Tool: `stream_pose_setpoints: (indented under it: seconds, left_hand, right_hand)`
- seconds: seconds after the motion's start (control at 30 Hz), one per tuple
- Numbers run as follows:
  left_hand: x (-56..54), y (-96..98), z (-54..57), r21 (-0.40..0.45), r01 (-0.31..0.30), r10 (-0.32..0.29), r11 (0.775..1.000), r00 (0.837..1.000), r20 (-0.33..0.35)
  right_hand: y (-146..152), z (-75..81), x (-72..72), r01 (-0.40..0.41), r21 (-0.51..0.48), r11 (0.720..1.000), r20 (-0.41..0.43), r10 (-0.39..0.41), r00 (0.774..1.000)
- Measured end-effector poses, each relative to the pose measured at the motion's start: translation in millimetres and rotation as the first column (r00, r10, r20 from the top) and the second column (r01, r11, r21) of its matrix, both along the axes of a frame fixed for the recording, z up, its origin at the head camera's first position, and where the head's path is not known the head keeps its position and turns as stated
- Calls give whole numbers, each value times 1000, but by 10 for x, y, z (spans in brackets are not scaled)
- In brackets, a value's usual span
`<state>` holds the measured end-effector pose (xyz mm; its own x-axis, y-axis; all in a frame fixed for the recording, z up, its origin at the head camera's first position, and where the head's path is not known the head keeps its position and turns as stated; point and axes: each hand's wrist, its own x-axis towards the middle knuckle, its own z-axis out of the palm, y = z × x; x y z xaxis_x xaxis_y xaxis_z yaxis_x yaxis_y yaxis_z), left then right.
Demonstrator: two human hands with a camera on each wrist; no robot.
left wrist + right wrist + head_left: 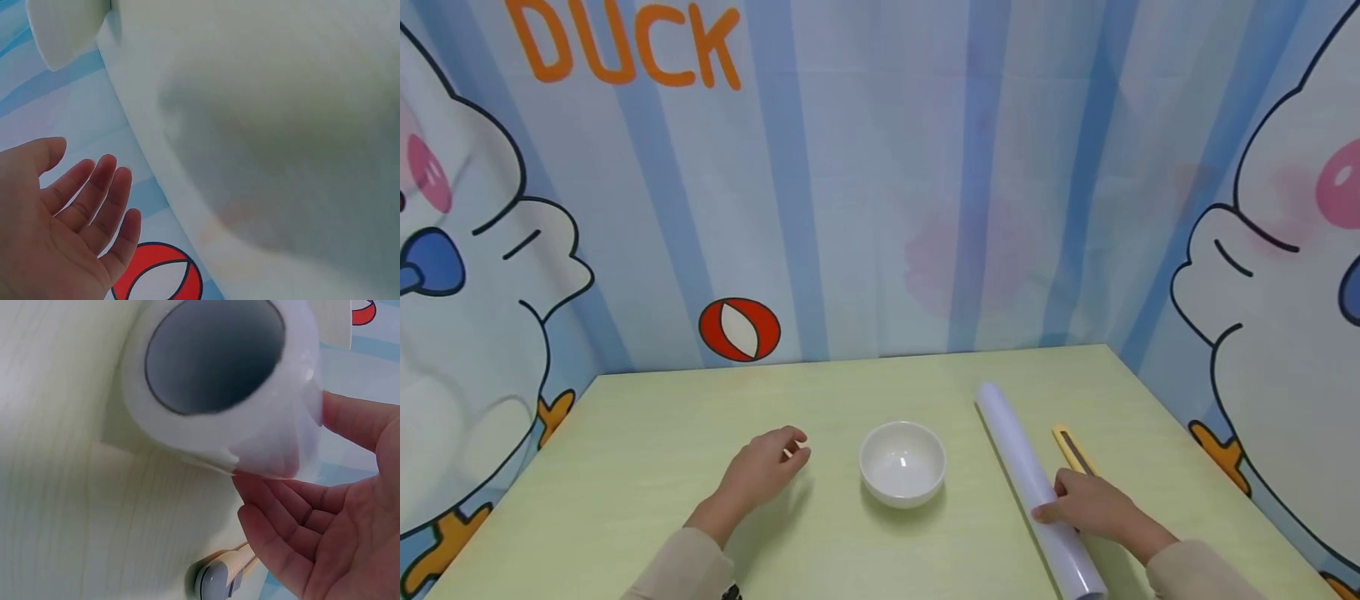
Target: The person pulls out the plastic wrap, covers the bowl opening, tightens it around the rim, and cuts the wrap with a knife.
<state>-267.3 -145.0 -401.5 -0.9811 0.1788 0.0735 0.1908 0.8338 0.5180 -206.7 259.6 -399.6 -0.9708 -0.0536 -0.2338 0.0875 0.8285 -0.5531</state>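
Note:
A long roll of plastic wrap (1017, 446) lies lengthwise on the right part of the table. My right hand (1097, 506) holds it near its closer end, thumb on top and fingertips against the side. In the right wrist view the roll's hollow end (299, 394) faces the camera, between thumb and fingers (275, 540). A white bowl (902, 467) stands upright left of the roll. My left hand (763, 468) hovers over the table left of the bowl, fingers relaxed and holding nothing; the left wrist view shows its bare palm (56, 250).
Just right of the roll lies a yellow utility knife (1072, 450), partly hidden by my right hand. The pale wood-grain table (685, 425) is bordered behind by a blue striped cloth wall (880, 208) with cartoon prints.

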Motion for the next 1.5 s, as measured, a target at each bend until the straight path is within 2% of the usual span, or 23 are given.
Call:
stream_pose_setpoints:
  seconds: [0.1,0.27,0.47,0.67,0.83,1.17,1.3,1.5]
  left_hand:
    - [-22,5,49,-14,8,-8,1000,1000,2]
    - [-46,6,105,-14,24,-24,1000,1000,17]
    - [-65,-13,130,-24,2,-1,1000,999,38]
    - [-86,-24,95,-30,3,-1,1000,998,68]
    - [-94,-28,46,-35,-3,6,999,995,96]
    - [-72,-75,16,-37,2,2,999,993,116]
    - [-77,-120,-3,-29,5,-2,1000,993,116]
    - [-168,-106,-52,-21,16,-13,1000,993,115]
  right_hand:
    - [-30,14,-51,-1,32,999,-25,2,1000]
    - [-104,7,-187,10,25,1000,-38,-9,999]
    - [-205,-20,-346,-8,25,1000,-75,10,997]
    - [-279,-39,-483,-20,50,999,-69,23,997]
    - [-388,-34,-585,-51,45,998,-116,56,992]
    - [-572,-47,-789,0,58,998,-120,7,993]
    - [-649,-88,-889,-26,73,997,-152,36,988]
    - [-764,-116,-1038,-75,133,988,-205,101,973]
